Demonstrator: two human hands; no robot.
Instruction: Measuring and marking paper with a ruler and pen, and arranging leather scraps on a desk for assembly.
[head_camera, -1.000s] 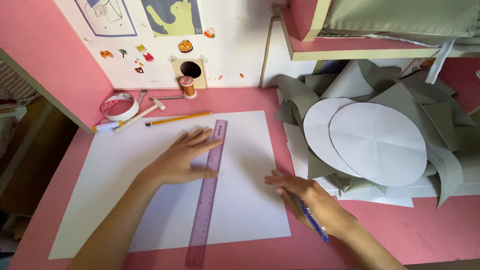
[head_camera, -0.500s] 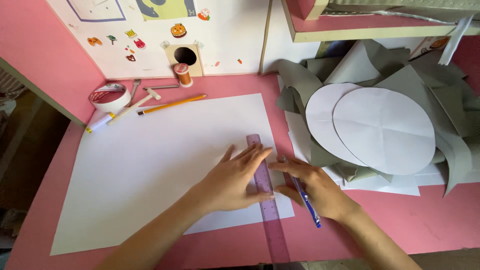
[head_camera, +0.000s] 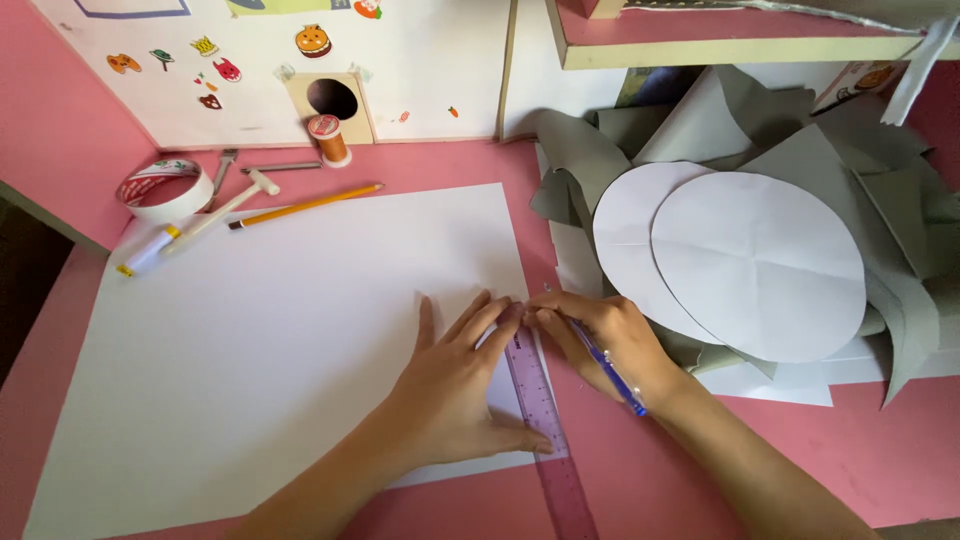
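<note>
Right grip closed around a blue pen, tip down at the top end of the purple ruler, barrel slanting back toward the wrist. Left grip spread wide and flat, holding nothing, palm down on the large white sheet, fingertips pressed on the ruler's upper end and thumb against its left edge lower down. Ruler laid along the sheet's right edge, running from between the two hands down toward the near edge of the pink surface, lower end overhanging the paper onto pink. Both hands touching or nearly touching at the ruler's top.

Well apart, along the sheet's far edge: a yellow pencil lying slantwise, partly on the paper; a white marker with a yellow band at the far left corner; a roll of white tape beside it; a small white-headed tool and a metal piece near the wall. Orange thread spool upright against the white back panel, under a round hole, small cartoon stickers stuck on the panel. To the right, two overlapping white paper ovals, the nearer one creased in a cross, resting on a heap of grey card scraps. Pink shelf above the heap.
</note>
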